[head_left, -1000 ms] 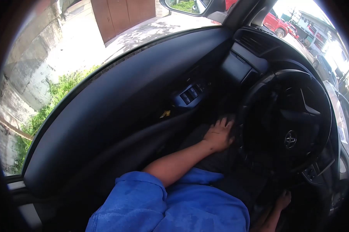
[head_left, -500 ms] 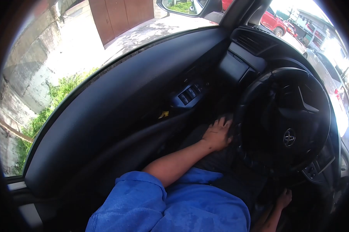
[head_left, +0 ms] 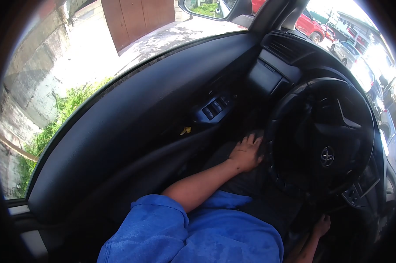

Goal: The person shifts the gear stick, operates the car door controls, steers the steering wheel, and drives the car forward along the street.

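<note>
My left hand lies flat on the dark trousers over my thigh, fingers a little spread, with nothing in it. Just right of it is the black steering wheel, which it does not grip. Low on the right, my right hand is in shadow beside the seat. Its fingers look curled together, and whatever they hold is too dark to make out. A blue shirt covers my upper body and left upper arm.
On the left, the door panel carries window switches and a small yellow item. A side mirror stands outside. Beyond the windshield are a red vehicle and several other cars; a wall and grass lie beyond the side window.
The cars seen through the windshield at the right have shifted, with different ones now in view. The view has tilted slightly. Both hands have stayed in place.
</note>
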`<state>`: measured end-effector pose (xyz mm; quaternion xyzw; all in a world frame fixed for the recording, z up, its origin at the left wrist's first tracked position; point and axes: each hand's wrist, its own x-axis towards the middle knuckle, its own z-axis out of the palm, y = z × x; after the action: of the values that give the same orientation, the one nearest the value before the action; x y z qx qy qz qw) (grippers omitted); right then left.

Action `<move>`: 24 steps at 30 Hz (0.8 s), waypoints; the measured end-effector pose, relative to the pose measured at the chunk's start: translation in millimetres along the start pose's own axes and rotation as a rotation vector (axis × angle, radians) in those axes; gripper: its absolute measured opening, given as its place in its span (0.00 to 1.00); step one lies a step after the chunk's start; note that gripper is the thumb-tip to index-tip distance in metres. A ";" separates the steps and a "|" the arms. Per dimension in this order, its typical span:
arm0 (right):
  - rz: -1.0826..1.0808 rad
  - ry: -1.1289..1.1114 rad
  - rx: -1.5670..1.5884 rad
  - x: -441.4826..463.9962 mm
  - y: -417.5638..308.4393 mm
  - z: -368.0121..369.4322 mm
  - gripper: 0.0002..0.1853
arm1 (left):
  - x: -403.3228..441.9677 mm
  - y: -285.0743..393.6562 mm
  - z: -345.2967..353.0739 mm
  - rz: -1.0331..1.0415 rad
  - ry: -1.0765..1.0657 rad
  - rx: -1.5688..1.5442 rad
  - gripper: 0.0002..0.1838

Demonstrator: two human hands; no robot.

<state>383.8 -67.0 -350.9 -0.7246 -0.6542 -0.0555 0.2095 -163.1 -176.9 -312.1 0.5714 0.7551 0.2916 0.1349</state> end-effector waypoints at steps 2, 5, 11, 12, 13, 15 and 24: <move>0.016 -0.025 -0.020 2.2 1.9 0.3 0.18 | -0.1 -0.3 -1.5 -0.001 -0.023 0.003 0.39; 0.015 -0.031 -0.018 0.1 -1.0 -2.7 0.18 | 0.2 0.7 -3.6 -0.008 -0.052 -0.002 0.39; 0.035 -0.038 0.019 -5.1 -17.9 -13.7 0.18 | 0.7 -1.1 2.1 -0.005 -0.012 0.009 0.40; 0.043 -0.053 0.025 -5.9 -21.0 -16.5 0.18 | 0.4 -0.8 2.3 -0.002 0.007 0.009 0.40; 0.045 -0.049 0.018 -5.7 -19.5 -15.2 0.19 | 0.4 -0.8 2.3 -0.003 0.003 0.009 0.40; 0.049 -0.040 0.004 -4.4 -16.6 -12.2 0.19 | 0.3 -0.7 1.5 -0.006 -0.005 0.009 0.40; 0.039 -0.020 0.033 -5.8 -19.5 -13.6 0.18 | 0.2 -2.6 1.6 -0.002 -0.026 0.006 0.39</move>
<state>366.7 -76.4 -336.1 -0.7343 -0.6427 -0.0334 0.2160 -164.3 -176.7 -314.9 0.5746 0.7549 0.2818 0.1432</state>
